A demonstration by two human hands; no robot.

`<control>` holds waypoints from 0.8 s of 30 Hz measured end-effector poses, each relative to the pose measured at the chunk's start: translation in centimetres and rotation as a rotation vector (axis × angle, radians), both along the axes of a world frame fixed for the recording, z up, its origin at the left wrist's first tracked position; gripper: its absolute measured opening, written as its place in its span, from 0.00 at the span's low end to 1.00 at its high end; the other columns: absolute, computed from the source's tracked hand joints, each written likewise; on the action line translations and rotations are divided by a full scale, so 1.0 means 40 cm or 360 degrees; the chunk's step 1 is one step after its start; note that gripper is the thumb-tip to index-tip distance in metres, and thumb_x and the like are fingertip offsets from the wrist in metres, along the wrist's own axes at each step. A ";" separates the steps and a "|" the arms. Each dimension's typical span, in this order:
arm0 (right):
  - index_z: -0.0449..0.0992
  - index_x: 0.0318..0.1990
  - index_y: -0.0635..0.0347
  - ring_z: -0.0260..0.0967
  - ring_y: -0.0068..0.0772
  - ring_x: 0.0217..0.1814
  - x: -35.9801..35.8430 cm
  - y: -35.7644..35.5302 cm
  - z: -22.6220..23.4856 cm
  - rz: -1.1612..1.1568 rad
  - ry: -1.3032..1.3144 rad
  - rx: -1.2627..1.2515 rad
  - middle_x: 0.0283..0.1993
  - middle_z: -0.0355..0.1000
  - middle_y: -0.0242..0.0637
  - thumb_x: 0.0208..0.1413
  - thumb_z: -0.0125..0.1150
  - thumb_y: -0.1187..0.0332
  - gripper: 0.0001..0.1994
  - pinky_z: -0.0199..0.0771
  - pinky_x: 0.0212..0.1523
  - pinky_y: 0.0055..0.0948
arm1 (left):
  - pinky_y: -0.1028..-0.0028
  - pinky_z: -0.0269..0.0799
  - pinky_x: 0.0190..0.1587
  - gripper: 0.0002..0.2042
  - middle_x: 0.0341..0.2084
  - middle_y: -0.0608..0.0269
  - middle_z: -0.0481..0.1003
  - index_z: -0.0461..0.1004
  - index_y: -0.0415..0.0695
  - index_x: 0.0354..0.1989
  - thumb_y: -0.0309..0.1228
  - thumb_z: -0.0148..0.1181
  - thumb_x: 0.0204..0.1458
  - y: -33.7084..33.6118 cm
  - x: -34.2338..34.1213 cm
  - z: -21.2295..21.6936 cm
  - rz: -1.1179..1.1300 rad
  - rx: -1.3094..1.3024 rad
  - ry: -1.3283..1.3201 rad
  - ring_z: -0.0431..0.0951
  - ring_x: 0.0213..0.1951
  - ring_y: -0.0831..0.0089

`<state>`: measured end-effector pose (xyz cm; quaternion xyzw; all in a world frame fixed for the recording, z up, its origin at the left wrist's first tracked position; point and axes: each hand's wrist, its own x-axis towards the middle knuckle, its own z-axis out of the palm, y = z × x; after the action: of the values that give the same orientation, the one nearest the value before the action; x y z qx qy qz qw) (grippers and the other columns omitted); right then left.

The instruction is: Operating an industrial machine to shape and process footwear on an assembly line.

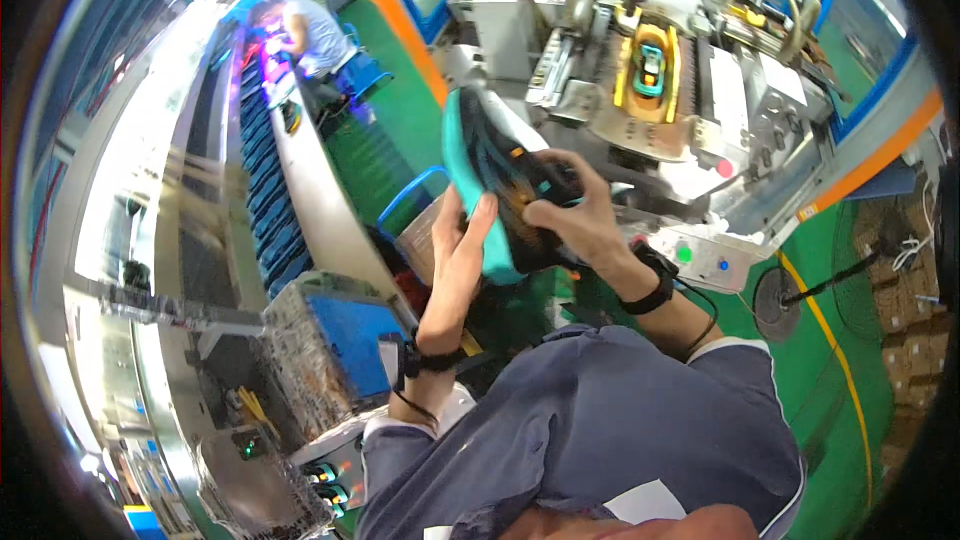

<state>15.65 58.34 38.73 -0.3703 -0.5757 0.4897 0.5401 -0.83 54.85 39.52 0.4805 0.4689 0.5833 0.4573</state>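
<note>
In front of my chest I hold up a sneaker point(490, 145) with a black upper, orange marks and a teal sole, its toe tilted up and away from me. My left hand point(458, 252) is closed around the sole side, thumb pressed near the teal edge. On the other side, my right hand point(585, 212) grips the upper near the collar, with thumb and fingers bent on it. Beyond the hands, a machine holds a teal and dark shoe-shaped piece point(650, 72) in a yellow-edged mould point(620, 70).
A control box with a green button point(684, 254) stands right of my right wrist. A long conveyor point(318, 190) runs along the left, with a co-worker point(318, 35) seated at its far end. Nearer stand a blue-topped box point(352, 340) and, at right, a round fan point(778, 302).
</note>
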 end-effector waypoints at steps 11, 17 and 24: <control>0.70 0.55 0.62 0.69 0.23 0.41 0.612 0.126 -0.109 -0.1256 0.0091 -0.0225 0.42 0.73 0.35 0.45 0.63 0.74 0.25 0.70 0.44 0.23 | 0.69 0.71 0.46 0.33 0.43 0.46 0.75 0.66 0.31 0.55 0.46 0.62 0.50 0.711 0.501 -0.249 -0.0552 -0.0086 0.0601 0.76 0.45 0.63; 0.68 0.56 0.66 0.69 0.27 0.46 0.699 0.090 -0.131 -0.1747 0.0060 -0.0248 0.48 0.71 0.38 0.45 0.60 0.77 0.25 0.70 0.49 0.26 | 0.61 0.68 0.53 0.37 0.47 0.36 0.72 0.67 0.30 0.50 0.50 0.68 0.40 1.054 0.707 -0.440 -0.0379 -0.0108 0.0980 0.74 0.51 0.50; 0.69 0.55 0.67 0.69 0.29 0.46 0.740 0.121 -0.121 -0.2029 -0.0381 -0.0415 0.48 0.71 0.39 0.45 0.62 0.74 0.25 0.70 0.50 0.27 | 0.60 0.66 0.58 0.44 0.56 0.38 0.63 0.40 0.32 0.67 0.30 0.61 0.43 1.177 0.817 -0.489 -0.0402 -0.0454 0.1349 0.69 0.55 0.47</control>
<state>45.27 63.18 33.89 -0.7529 -0.2358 0.0951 0.6071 31.84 101.94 19.95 0.6621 0.6277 0.2049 0.3544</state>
